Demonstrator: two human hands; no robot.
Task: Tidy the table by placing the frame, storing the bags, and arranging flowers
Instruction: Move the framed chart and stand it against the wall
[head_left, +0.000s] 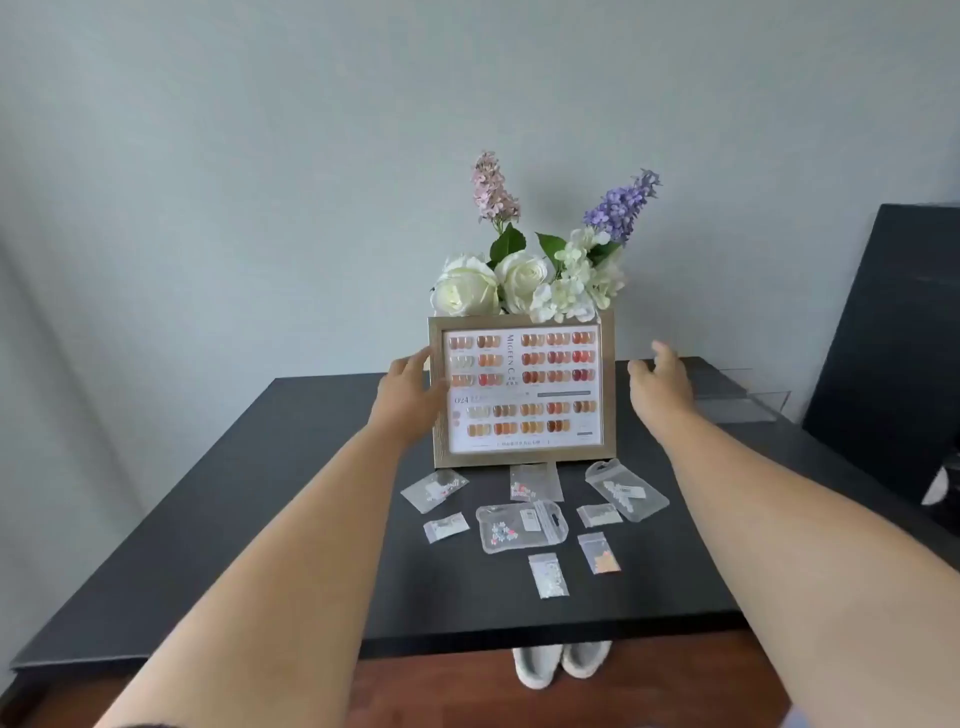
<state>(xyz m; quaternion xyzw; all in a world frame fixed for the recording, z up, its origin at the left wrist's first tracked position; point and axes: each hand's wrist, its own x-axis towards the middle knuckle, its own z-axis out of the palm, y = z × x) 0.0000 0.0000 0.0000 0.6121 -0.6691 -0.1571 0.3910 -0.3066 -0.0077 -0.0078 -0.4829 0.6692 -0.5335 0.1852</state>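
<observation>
Eight small bags (522, 527) lie scattered before the upright frame (521, 391), which hides the flowers' (524, 280) base. Left hand (410, 389) touches its edge, fingers loosely spread; right hand (661, 376) hovers beside, fingers apart.

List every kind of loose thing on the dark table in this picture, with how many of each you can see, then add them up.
Small clear bags: 8
Picture frame with a colour chart: 1
Bunch of flowers behind the frame: 1
Clear box at the right edge: 1
Total: 11

Upright frame (521, 389) — flowers (540, 270) behind, bags (522, 526) before
</observation>
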